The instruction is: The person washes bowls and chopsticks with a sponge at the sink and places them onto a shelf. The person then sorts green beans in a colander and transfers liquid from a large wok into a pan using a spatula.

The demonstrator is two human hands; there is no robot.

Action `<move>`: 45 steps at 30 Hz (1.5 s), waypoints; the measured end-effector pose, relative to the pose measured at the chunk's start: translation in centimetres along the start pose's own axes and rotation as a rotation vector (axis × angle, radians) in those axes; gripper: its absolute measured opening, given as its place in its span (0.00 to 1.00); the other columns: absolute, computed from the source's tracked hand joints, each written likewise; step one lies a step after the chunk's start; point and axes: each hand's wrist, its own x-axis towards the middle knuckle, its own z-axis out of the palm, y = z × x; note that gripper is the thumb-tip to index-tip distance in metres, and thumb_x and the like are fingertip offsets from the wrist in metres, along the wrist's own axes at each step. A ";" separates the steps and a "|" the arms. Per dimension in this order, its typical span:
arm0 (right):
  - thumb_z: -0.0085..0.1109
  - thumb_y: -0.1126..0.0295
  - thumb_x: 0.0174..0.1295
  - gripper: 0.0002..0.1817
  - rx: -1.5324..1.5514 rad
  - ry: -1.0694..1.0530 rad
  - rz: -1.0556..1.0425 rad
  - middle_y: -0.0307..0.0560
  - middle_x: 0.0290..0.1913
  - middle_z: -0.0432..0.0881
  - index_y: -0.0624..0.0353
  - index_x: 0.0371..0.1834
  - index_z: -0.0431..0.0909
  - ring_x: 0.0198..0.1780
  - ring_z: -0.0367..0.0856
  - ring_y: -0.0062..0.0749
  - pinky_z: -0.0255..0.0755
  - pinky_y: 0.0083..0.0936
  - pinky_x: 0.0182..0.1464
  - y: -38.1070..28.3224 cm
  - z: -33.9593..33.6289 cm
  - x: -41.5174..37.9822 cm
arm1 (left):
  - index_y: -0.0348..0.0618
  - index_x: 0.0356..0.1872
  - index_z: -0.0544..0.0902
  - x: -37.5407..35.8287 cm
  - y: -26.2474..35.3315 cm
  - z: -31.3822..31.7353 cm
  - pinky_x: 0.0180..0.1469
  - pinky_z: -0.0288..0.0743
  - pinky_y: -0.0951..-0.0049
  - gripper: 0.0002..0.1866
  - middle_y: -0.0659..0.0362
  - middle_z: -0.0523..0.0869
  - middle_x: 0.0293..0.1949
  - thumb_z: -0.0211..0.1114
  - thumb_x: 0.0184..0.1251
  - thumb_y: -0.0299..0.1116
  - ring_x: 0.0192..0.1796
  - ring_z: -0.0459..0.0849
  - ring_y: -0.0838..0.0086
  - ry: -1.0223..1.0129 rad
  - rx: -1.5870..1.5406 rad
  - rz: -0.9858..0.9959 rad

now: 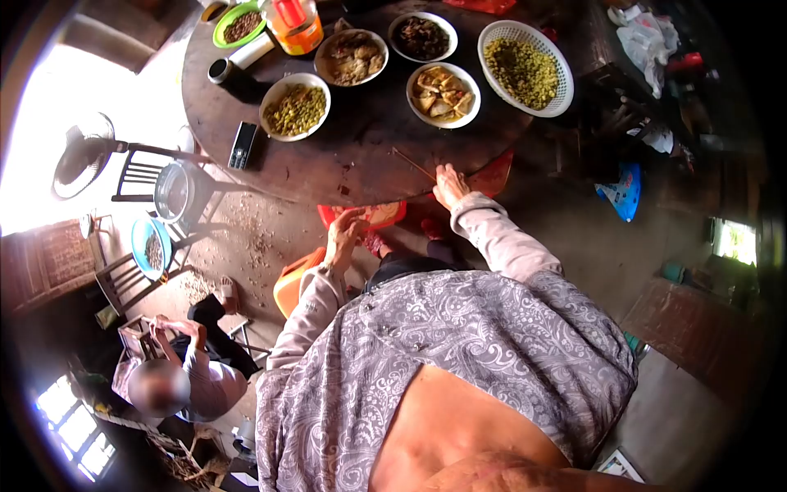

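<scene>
My right hand (450, 187) is at the near edge of the round dark table (352, 168), its fingers closed on the end of a pair of thin chopsticks (414, 164). The chopsticks slant over the tabletop, up and to the left. My left hand (344, 235) hangs just off the table edge, fingers bent and apart, with nothing visible in it. A red plastic stool (381, 215) shows beside it under the edge. Nearest the chopsticks stands a bowl of browned, wedge-shaped pieces (443, 92); to the left is a bowl of green beans (295, 107).
Farther back are a bowl of pale food (352, 57), a bowl of dark food (422, 37) and a white basket of yellow-green pieces (527, 68). A phone (243, 145) and a dark cup (223, 71) sit at left. Another person (205, 381) sits lower left, near chairs holding basins.
</scene>
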 end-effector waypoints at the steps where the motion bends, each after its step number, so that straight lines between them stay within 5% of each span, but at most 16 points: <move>1: 0.59 0.71 0.50 0.16 0.010 -0.018 -0.037 0.58 0.45 0.74 0.61 0.42 0.69 0.46 0.77 0.56 0.73 0.45 0.48 1.3 -0.4 -0.6 | 0.42 0.52 0.76 -0.1 -0.3 -0.2 0.29 0.69 0.83 0.17 0.63 0.83 0.34 0.54 0.62 0.33 0.30 0.77 0.83 -0.005 -0.013 -0.025; 3: 0.54 0.71 0.52 0.14 0.072 -0.047 -0.052 0.59 0.47 0.73 0.62 0.43 0.70 0.46 0.77 0.57 0.73 0.45 0.48 5.3 0.2 -1.4 | 0.43 0.53 0.76 -0.4 -0.5 -0.6 0.30 0.69 0.84 0.16 0.63 0.82 0.36 0.54 0.65 0.35 0.31 0.76 0.83 -0.001 -0.043 -0.075; 7: 0.45 0.68 0.55 0.14 -0.302 -0.112 0.152 0.57 0.43 0.78 0.60 0.42 0.74 0.45 0.78 0.60 0.74 0.46 0.49 12.7 -1.9 -0.6 | 0.42 0.54 0.74 -1.1 -0.2 -1.8 0.31 0.70 0.83 0.18 0.62 0.82 0.36 0.56 0.65 0.35 0.31 0.77 0.83 0.068 -0.169 -0.095; 9: 0.43 0.67 0.57 0.16 -0.110 -0.075 0.440 0.62 0.45 0.79 0.59 0.42 0.79 0.51 0.76 0.58 0.72 0.44 0.53 12.5 -7.8 1.2 | 0.42 0.56 0.73 -0.6 -0.1 -2.7 0.30 0.70 0.83 0.20 0.62 0.81 0.37 0.59 0.65 0.38 0.31 0.77 0.82 0.081 -0.310 -0.057; 11: 0.41 0.64 0.58 0.19 -0.058 -0.099 0.515 0.63 0.49 0.78 0.59 0.45 0.79 0.54 0.74 0.58 0.69 0.45 0.56 15.1 -8.6 4.1 | 0.42 0.57 0.71 0.6 0.5 -3.6 0.29 0.70 0.83 0.22 0.62 0.81 0.36 0.59 0.64 0.38 0.31 0.77 0.82 0.124 -0.413 0.013; 17: 0.43 0.63 0.58 0.18 -0.082 -0.031 0.439 0.61 0.48 0.79 0.57 0.46 0.78 0.52 0.75 0.58 0.69 0.46 0.55 16.5 -7.3 12.3 | 0.48 0.54 0.72 8.4 4.2 -7.9 0.25 0.67 0.84 0.20 0.62 0.81 0.35 0.60 0.64 0.43 0.27 0.74 0.82 0.301 -0.419 0.036; 22: 0.45 0.58 0.62 0.17 -0.156 0.018 0.328 0.62 0.43 0.80 0.58 0.43 0.75 0.47 0.78 0.59 0.71 0.49 0.50 15.3 -7.2 14.1 | 0.41 0.43 0.71 16.5 4.8 -10.9 0.14 0.60 0.82 0.16 0.56 0.80 0.26 0.57 0.65 0.44 0.18 0.72 0.78 0.425 -0.600 0.073; 31: 0.47 0.61 0.61 0.13 -0.113 0.042 0.201 0.61 0.37 0.81 0.59 0.39 0.71 0.42 0.79 0.60 0.72 0.51 0.44 14.6 -6.1 13.4 | 0.42 0.23 0.73 21.3 4.4 -11.1 0.15 0.64 0.79 0.04 0.59 0.74 0.18 0.55 0.56 0.29 0.17 0.74 0.75 0.802 -0.255 0.061; 33: 0.51 0.62 0.60 0.12 -0.106 0.086 0.191 0.60 0.35 0.81 0.58 0.38 0.70 0.41 0.79 0.59 0.73 0.50 0.42 14.4 -6.7 13.6 | 0.44 0.21 0.72 20.4 4.1 -8.7 0.19 0.66 0.76 0.05 0.61 0.73 0.18 0.56 0.54 0.29 0.20 0.75 0.70 0.808 -0.428 0.164; 34: 0.51 0.62 0.60 0.11 -0.103 0.109 0.175 0.60 0.35 0.81 0.58 0.38 0.70 0.40 0.80 0.59 0.73 0.50 0.41 14.8 -6.3 14.1 | 0.43 0.22 0.72 19.6 3.5 -7.6 0.18 0.66 0.76 0.05 0.60 0.74 0.18 0.56 0.55 0.29 0.19 0.74 0.70 0.802 -0.203 0.215; 38: 0.52 0.63 0.59 0.11 -0.109 0.132 0.167 0.57 0.34 0.81 0.57 0.38 0.69 0.40 0.81 0.55 0.74 0.48 0.39 15.1 -5.8 15.1 | 0.41 0.27 0.74 17.7 2.5 -1.9 0.16 0.67 0.76 0.06 0.59 0.76 0.20 0.54 0.58 0.32 0.17 0.74 0.74 0.728 -0.531 0.118; 41: 0.53 0.63 0.58 0.12 -0.096 0.129 0.170 0.55 0.35 0.81 0.57 0.39 0.69 0.40 0.81 0.53 0.75 0.45 0.40 14.7 -6.2 14.8 | 0.40 0.27 0.74 16.9 2.2 2.2 0.14 0.66 0.76 0.07 0.58 0.75 0.20 0.54 0.59 0.33 0.16 0.74 0.73 0.620 -0.517 0.030; 45: 0.57 0.62 0.58 0.13 0.068 0.334 0.042 0.57 0.42 0.76 0.59 0.39 0.70 0.43 0.77 0.53 0.72 0.44 0.42 15.6 -6.1 13.0 | 0.40 0.29 0.74 17.8 2.1 6.2 0.11 0.59 0.79 0.04 0.57 0.75 0.17 0.54 0.58 0.29 0.13 0.70 0.75 0.721 -0.494 -0.041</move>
